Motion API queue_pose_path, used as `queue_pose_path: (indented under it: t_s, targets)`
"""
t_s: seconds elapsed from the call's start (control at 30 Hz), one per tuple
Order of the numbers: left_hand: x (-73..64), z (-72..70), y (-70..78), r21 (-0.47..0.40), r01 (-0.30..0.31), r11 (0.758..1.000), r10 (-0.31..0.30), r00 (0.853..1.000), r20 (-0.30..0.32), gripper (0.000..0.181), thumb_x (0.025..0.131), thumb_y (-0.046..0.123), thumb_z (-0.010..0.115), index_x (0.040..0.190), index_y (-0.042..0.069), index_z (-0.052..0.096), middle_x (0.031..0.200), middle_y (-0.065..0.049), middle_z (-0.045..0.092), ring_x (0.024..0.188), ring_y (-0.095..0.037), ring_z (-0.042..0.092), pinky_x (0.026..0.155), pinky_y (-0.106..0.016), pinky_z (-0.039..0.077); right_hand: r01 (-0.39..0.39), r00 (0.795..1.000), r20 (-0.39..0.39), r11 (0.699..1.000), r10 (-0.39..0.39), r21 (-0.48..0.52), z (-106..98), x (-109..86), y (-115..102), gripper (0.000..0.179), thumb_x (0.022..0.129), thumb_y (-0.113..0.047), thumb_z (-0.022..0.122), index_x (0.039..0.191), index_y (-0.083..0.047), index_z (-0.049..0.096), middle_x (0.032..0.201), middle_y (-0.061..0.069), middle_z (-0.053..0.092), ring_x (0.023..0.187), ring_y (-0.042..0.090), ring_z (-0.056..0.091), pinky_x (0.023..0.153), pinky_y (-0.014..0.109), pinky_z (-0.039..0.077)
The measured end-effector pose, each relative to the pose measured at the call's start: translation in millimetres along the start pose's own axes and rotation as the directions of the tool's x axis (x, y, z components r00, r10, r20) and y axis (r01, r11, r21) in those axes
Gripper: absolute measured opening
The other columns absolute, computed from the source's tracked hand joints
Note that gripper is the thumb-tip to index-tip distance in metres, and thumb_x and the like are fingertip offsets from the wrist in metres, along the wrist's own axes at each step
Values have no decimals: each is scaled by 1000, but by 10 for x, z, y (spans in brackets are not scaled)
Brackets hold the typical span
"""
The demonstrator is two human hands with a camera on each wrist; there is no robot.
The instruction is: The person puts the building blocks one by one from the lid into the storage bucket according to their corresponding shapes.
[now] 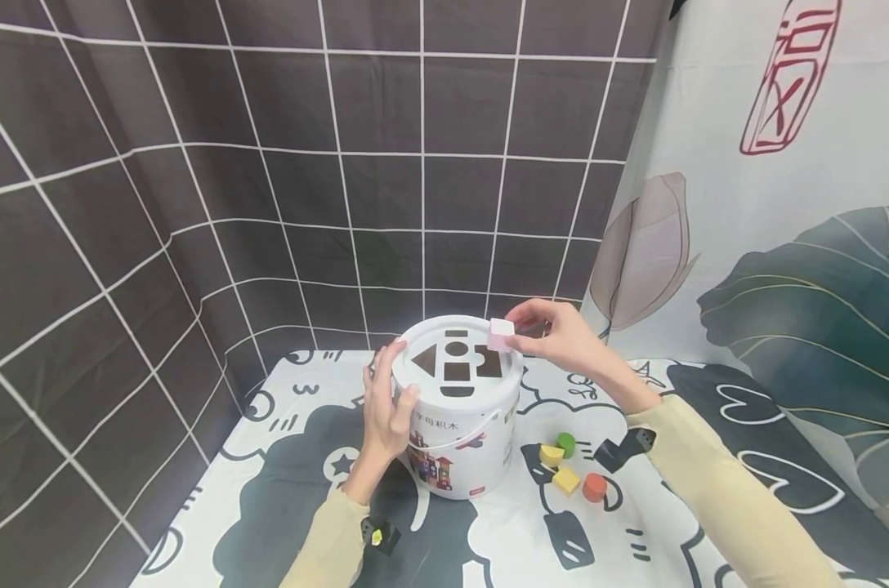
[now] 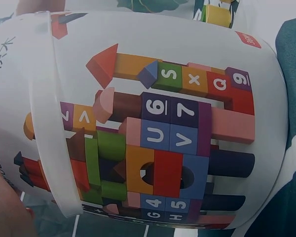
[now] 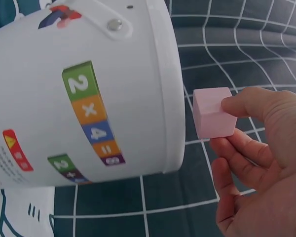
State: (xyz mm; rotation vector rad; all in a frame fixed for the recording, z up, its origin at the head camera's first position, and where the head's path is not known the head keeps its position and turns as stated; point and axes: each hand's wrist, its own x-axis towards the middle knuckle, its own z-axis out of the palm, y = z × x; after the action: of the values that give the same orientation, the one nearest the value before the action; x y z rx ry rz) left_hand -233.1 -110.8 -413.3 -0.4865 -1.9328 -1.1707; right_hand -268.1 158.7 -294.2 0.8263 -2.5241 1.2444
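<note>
A white lidded bucket [image 1: 498, 457] stands on the cloth, pictures of coloured blocks printed on its side. Its white lid [image 1: 424, 385] has several dark cut-out shapes, among them a triangle, a circle and a square. Along the lid's left edge my left hand [image 1: 387, 412] rests with extended fingers, the thumb near the front rim. My right hand [image 1: 562, 335] pinches a pink cube block [image 1: 500, 335] between thumb and fingers, over the lid's right part. In the right wrist view the pink block [image 3: 214, 114] appears a little beyond the bucket's lid edge.
Right of the bucket lie a green block [image 1: 565, 444], a yellow rounded block [image 1: 551, 455], a yellow square block [image 1: 565, 481] and a red-orange cylinder block [image 1: 595, 487]. The patterned cloth [image 1: 665, 523] covers the table. A dark gridded curtain [image 1: 378, 196] hangs behind.
</note>
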Motion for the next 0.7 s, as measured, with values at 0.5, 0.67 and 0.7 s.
queue_pose_path:
  t_s: [0.5, 0.67, 0.7]
  targets:
    - [-2, -3, 3, -9, -6, 1000, 6, 1000, -1, 64, 84, 35, 42, 138, 1, 51, 142, -21, 52, 134, -50, 39, 111, -70, 10, 18, 998, 55, 998, -21, 65, 209, 67, -120, 27, 82, -8, 77, 107, -2, 70, 98, 6, 70, 94, 24, 62, 84, 46, 49]
    - [6, -12, 7, -8, -2, 1000, 2, 1000, 6, 65, 84, 35, 42, 138, 1, 50, 143, -21, 51, 134, -51, 38, 111, -70, 9, 20, 998, 64, 996, -25, 90, 267, 81, -139, 26, 82, -7, 77, 105, -1, 69, 97, 7, 70, 94, 26, 62, 85, 51, 48]
    - [4, -12, 5, -8, -2, 1000, 2, 1000, 6, 65, 84, 36, 42, 138, 1, 50, 143, -21, 51, 134, -51, 38, 111, -70, 9, 17, 998, 66, 996, -23, 91, 278, 81, -141, 26, 81, -7, 77, 105, -1, 69, 97, 7, 70, 93, 26, 62, 85, 50, 48]
